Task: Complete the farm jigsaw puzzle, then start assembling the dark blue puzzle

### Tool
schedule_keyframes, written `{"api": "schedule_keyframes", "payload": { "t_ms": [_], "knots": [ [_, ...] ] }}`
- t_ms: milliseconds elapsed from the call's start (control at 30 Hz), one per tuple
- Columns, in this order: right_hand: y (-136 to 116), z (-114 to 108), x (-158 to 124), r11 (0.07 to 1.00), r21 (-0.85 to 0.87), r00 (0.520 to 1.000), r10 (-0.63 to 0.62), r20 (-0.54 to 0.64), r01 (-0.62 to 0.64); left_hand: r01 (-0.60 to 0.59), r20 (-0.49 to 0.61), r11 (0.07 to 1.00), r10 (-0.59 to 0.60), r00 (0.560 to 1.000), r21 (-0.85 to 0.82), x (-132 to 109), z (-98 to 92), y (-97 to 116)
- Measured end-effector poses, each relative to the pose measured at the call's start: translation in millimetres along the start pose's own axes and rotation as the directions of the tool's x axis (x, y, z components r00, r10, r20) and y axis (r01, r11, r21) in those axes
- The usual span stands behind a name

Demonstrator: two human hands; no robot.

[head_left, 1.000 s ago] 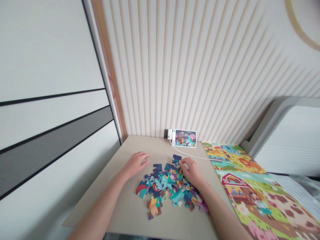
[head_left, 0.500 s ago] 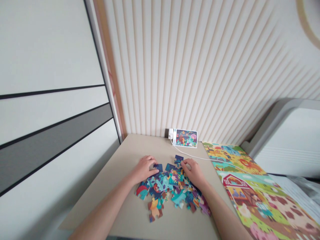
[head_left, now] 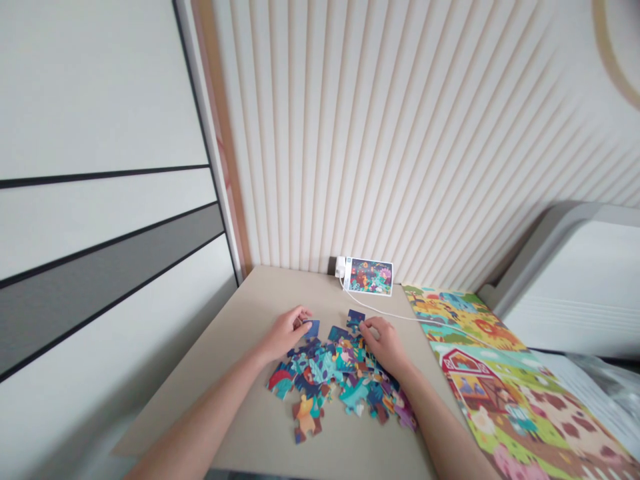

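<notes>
My left hand (head_left: 287,331) is closed in a pinch on a dark blue puzzle piece (head_left: 313,328), at the far left side of a heap of jigsaw pieces (head_left: 320,367). Across from it, my right hand (head_left: 384,340) has its fingertips closed on the lower right edge of another dark blue puzzle piece (head_left: 355,319), which lies on the table beyond the heap. Between the hands, a dark blue piece (head_left: 338,333) rests on the far edge of the heap. An orange and brown piece (head_left: 306,420) lies at the near side. My right hand and forearm hide part of the heap.
A picture card (head_left: 370,277) leans against the ribbed wall beside a white charger (head_left: 341,267). The charger's white cable (head_left: 385,312) runs right across the beige table (head_left: 240,407). Colourful animal puzzles (head_left: 530,407) lie on the right. A white cabinet (head_left: 100,287) stands left.
My left hand has lifted its blue piece slightly up and away from the heap. My right hand stays at its piece, and the whole view has shifted a little.
</notes>
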State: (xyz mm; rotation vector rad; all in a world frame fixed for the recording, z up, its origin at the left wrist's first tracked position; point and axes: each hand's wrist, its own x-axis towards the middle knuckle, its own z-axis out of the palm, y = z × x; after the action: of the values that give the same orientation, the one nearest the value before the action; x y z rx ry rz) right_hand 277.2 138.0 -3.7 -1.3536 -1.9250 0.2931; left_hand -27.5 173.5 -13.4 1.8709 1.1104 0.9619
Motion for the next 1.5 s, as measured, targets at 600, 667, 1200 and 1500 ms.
{"api": "schedule_keyframes", "payload": {
  "t_ms": [600, 667, 1200, 1500],
  "knots": [
    [-2.8, -0.9, 0.2, 0.999, -0.041, 1.0, -0.005, 0.005, 0.006, -0.153, -0.118, 0.95, 0.191, 0.975, 0.274, 25.8, 3.0, -24.6],
    [-2.2, -0.3, 0.3, 0.999, -0.042, 1.0, -0.007, 0.006, 0.007, -0.148, -0.122, 0.942, 0.191, 0.974, 0.3, 33.1, 1.3, -32.3],
    [-2.4, -2.1, 0.2, 0.999, -0.044, 1.0, 0.012, 0.003, -0.012, -0.223, 0.019, 0.847, 0.244, 0.97, 0.482, 26.4, -4.5, -24.6],
    [-1.0, -1.5, 0.4, 0.999, -0.044, 1.0, 0.018, 0.014, -0.017, -0.224, 0.028, 0.822, 0.246, 0.969, 0.524, 29.4, -6.9, -22.7]
  ]
}}
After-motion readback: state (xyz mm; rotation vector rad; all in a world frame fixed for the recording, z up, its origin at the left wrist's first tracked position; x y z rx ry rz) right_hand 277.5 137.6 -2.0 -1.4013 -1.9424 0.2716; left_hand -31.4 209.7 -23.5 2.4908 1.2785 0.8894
